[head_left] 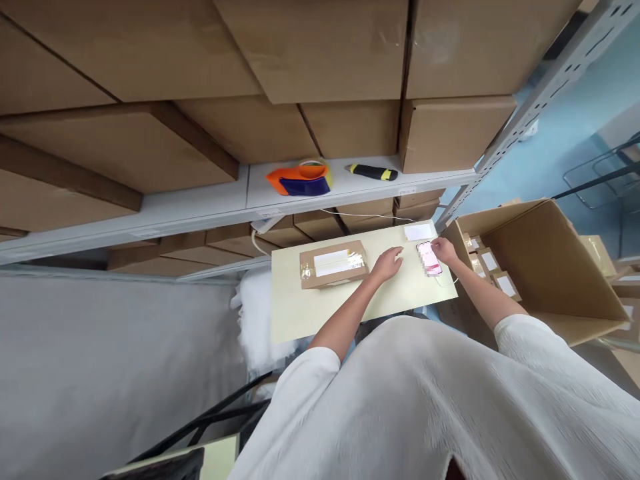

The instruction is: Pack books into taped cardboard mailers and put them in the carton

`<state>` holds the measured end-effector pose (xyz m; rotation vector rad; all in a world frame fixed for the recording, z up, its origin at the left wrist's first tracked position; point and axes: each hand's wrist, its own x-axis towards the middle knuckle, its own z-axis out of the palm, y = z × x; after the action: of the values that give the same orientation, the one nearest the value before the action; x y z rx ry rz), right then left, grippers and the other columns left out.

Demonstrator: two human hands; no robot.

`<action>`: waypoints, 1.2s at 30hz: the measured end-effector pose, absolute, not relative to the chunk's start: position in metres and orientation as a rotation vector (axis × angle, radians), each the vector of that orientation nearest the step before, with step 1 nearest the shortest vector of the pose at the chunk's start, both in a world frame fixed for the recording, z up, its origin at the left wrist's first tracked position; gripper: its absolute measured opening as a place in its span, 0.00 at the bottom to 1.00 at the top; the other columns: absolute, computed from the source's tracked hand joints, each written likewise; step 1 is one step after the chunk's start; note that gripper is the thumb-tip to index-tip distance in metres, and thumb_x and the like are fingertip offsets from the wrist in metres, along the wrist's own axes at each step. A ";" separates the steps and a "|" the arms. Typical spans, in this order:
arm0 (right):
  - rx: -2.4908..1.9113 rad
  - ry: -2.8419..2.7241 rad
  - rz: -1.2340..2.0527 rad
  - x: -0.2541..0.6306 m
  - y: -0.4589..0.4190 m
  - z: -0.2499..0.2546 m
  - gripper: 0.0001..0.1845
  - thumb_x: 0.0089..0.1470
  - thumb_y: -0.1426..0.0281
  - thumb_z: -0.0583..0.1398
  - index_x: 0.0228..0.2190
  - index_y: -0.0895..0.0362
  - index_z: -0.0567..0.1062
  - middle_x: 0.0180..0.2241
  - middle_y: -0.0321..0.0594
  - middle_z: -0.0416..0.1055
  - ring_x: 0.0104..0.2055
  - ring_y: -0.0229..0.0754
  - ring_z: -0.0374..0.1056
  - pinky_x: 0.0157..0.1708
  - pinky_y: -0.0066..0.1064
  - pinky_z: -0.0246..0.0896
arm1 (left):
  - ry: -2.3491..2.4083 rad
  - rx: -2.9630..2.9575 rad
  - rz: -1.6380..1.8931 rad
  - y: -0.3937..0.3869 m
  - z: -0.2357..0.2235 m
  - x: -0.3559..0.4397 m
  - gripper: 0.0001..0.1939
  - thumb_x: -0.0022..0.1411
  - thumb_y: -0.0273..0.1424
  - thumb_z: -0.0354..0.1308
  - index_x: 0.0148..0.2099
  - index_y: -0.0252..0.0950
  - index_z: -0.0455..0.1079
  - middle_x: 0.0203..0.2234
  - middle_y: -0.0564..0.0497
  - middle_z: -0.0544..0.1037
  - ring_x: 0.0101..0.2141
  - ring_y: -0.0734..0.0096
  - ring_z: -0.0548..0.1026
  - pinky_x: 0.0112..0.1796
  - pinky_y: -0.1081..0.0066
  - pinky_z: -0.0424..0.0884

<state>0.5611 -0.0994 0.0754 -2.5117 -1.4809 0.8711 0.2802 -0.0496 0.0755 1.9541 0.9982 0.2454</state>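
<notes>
My left hand [389, 265] hovers over or rests on the pale table, fingers stretched and slightly bent, with nothing in it. Just left of it sits a taped cardboard box [334, 264] with a white label on top. A phone [429, 259] with a lit pink-and-white screen lies to the right, a thin cable near its lower end. At the phone's upper right edge is my right hand [444, 251], its fingers bent together; whether they touch the screen is too small to tell. White label sheets [419, 231] lie behind the phone.
On the shelf [200, 200] above are an orange-and-blue tape dispenser [303, 179] and a black-and-yellow utility knife [373, 173]. Large cartons [330, 47] fill the shelving. A big open carton [555, 260] at right holds small labelled boxes. White packing material [263, 320] hangs left of the table [293, 323].
</notes>
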 end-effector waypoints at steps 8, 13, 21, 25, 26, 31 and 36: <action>-2.440 -1.717 0.936 0.609 -0.076 0.033 0.24 0.71 0.68 0.55 0.63 0.59 0.76 0.67 0.57 0.72 0.68 0.57 0.68 0.60 0.38 0.69 | 1.172 1.730 0.184 -0.059 0.044 0.334 0.23 0.77 0.28 0.55 0.70 0.36 0.73 0.64 0.41 0.80 0.61 0.57 0.80 0.64 0.59 0.75; -2.495 -1.686 0.980 0.621 -0.049 0.022 0.27 0.74 0.66 0.51 0.68 0.60 0.69 0.69 0.59 0.70 0.70 0.58 0.66 0.64 0.42 0.67 | 1.164 1.733 0.143 -0.048 0.031 0.358 0.23 0.77 0.28 0.55 0.70 0.38 0.74 0.66 0.42 0.79 0.63 0.56 0.79 0.65 0.57 0.75; -2.576 -1.824 0.895 0.623 -0.025 0.003 0.33 0.75 0.62 0.52 0.74 0.61 0.57 0.67 0.66 0.70 0.69 0.65 0.66 0.65 0.50 0.66 | 1.203 1.643 0.142 -0.034 0.007 0.400 0.22 0.76 0.27 0.56 0.69 0.38 0.75 0.65 0.42 0.80 0.64 0.53 0.78 0.66 0.55 0.75; -2.529 -1.689 0.991 0.623 -0.021 -0.003 0.32 0.74 0.66 0.55 0.73 0.60 0.59 0.63 0.62 0.75 0.63 0.61 0.73 0.60 0.45 0.69 | 1.214 1.574 0.177 -0.034 0.003 0.407 0.22 0.75 0.25 0.57 0.67 0.38 0.77 0.63 0.41 0.82 0.62 0.54 0.80 0.64 0.55 0.77; -2.520 -1.648 1.004 0.623 -0.020 -0.004 0.32 0.73 0.67 0.55 0.73 0.59 0.60 0.63 0.61 0.75 0.62 0.60 0.73 0.59 0.44 0.69 | 1.224 1.554 0.184 -0.034 0.002 0.408 0.22 0.74 0.24 0.57 0.66 0.38 0.77 0.62 0.41 0.82 0.61 0.54 0.80 0.64 0.56 0.77; -2.466 -1.455 1.019 0.622 -0.019 -0.007 0.31 0.69 0.74 0.57 0.70 0.61 0.67 0.58 0.58 0.79 0.59 0.58 0.76 0.55 0.41 0.71 | 1.262 1.474 0.242 -0.031 0.001 0.409 0.19 0.72 0.21 0.58 0.59 0.38 0.80 0.58 0.43 0.84 0.59 0.57 0.82 0.61 0.60 0.77; -2.375 -1.355 0.966 0.625 -0.022 -0.008 0.28 0.66 0.73 0.60 0.66 0.60 0.72 0.51 0.54 0.83 0.53 0.55 0.78 0.51 0.39 0.73 | 1.345 1.433 0.327 -0.026 -0.002 0.414 0.16 0.68 0.18 0.60 0.52 0.40 0.81 0.54 0.46 0.86 0.54 0.59 0.83 0.58 0.61 0.78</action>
<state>0.6252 -0.0215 -0.0080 -2.3745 -1.3550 0.9662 0.4138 -0.0256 -0.0021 1.4332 1.3450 0.3272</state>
